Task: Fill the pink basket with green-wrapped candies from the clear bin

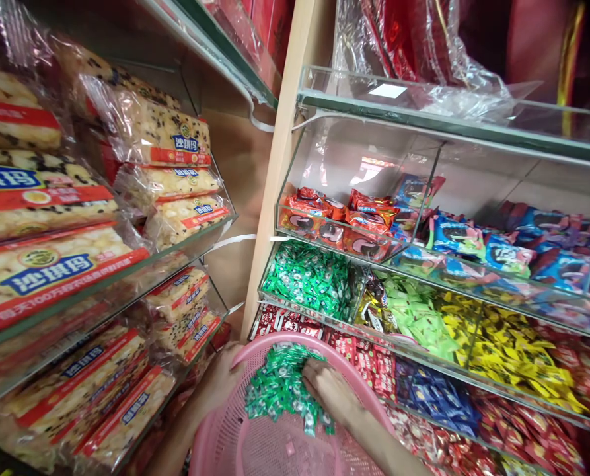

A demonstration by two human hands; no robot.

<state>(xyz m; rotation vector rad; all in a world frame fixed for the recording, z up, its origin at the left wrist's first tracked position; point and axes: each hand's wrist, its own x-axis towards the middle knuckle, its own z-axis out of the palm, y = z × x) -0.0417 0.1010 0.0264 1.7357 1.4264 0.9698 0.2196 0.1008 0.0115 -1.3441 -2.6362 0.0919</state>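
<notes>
A pink plastic basket [225, 423] is at the bottom centre, with a heap of green-wrapped candies [279, 383] in its far part. My left hand [225, 370] is at the basket's left rim, its fingers closed round the edge. Inside the basket, my right hand [324, 383] presses against the right side of the green heap with curled fingers; their tips are partly hidden among the wrappers. Just beyond the basket, a clear shelf bin [307, 277] holds more of the same green candies.
Shelves on the left carry large packaged snack bars [51, 264]. Right-hand bins hold red packets [319, 211], yellow candies [513, 344] and blue candies [433, 396]. A wooden post [275, 165] stands between the shelves. Glass shelf edges [448, 125] jut out above.
</notes>
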